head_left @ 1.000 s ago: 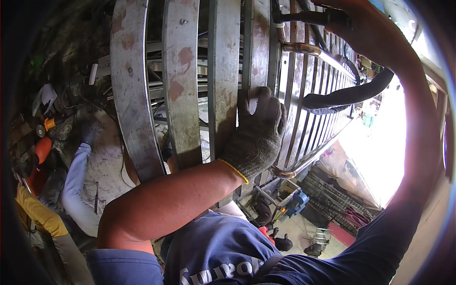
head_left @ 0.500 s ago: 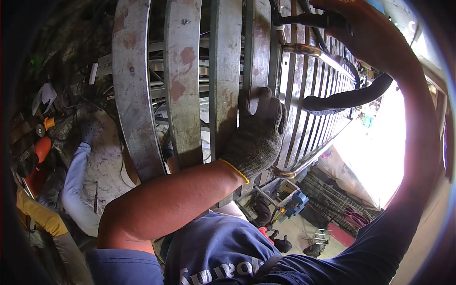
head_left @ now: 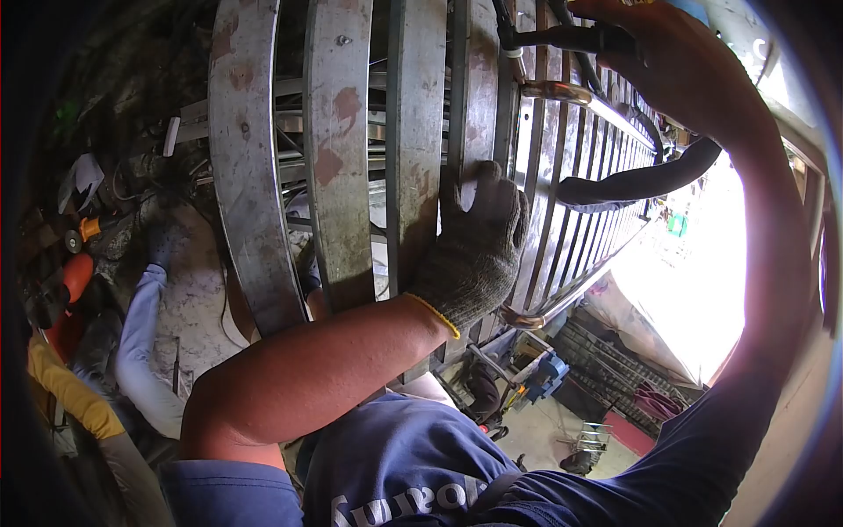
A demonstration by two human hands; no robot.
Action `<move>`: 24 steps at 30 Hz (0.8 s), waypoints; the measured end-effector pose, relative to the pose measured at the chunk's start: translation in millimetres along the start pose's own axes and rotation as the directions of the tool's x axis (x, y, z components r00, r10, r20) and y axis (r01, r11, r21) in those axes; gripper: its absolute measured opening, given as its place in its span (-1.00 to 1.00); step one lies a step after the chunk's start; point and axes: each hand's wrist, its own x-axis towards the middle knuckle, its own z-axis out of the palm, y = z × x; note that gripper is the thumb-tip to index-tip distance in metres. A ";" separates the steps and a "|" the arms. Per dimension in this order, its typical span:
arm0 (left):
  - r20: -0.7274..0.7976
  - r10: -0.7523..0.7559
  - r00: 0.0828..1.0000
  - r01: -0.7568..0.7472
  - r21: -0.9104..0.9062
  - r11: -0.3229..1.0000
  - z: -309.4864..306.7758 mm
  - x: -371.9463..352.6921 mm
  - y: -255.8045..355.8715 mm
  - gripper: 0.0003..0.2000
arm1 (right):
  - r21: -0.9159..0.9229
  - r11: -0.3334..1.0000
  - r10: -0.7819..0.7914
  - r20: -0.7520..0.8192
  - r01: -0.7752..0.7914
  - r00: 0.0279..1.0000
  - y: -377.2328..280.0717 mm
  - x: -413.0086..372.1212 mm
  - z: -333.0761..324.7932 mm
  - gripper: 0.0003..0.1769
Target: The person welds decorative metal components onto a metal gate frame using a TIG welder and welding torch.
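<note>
My left hand (head_left: 483, 241), in a grey knit glove with a yellow cuff edge, is closed round one upright metal slat (head_left: 479, 97) of a large metal grille. Its fingers curl over the slat's face. Up at the top right, my right hand (head_left: 672, 66) is closed round a black-handled tool (head_left: 571, 38) held across the grille. The tool's dark end lies by the slats, but its kind is not clear. Just below that end, a curved, browned metal tube (head_left: 558, 90) joins the grille.
Another person's dark-sleeved arm (head_left: 650, 180) reaches to the grille on the right. At the left, a person's light-blue trouser leg (head_left: 140, 351) shows near an orange object (head_left: 77, 277). A blue machine (head_left: 549, 373) and a small metal rack (head_left: 593, 437) stand on the floor below.
My right hand and the black-handled tool have shifted slightly left. The dark shape low in the middle, near the floor, has mostly gone from view. My left hand stays on the slat.
</note>
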 end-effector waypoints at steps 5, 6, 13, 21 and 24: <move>0.026 0.009 1.000 -0.010 0.039 0.999 -1.3 1.5 -1.2 -0.31 | 0.005 1.000 0.005 0.011 -0.005 1.000 -1.2 -0.2 -0.8 -0.55; 0.001 -0.004 1.000 0.004 -0.017 1.000 -1.1 2.6 -0.8 -0.32 | 0.011 1.000 0.005 0.034 -0.005 0.999 -1.5 -0.1 -3.3 -0.55; -0.088 -0.078 0.993 0.085 0.080 0.993 74.6 -18.9 25.1 -0.46 | -0.036 0.997 -0.066 -0.034 0.064 0.997 4.6 0.3 4.8 -0.55; -0.039 0.001 0.999 0.003 0.097 0.995 13.7 -4.2 -6.0 -0.39 | 0.010 1.000 -0.008 -0.104 0.009 0.995 -0.9 1.9 8.3 -0.62; -0.032 -0.018 0.999 0.021 0.103 0.994 14.6 -3.5 -3.5 -0.36 | 0.093 0.996 0.003 0.025 -0.006 1.000 2.5 -0.3 -6.3 -0.59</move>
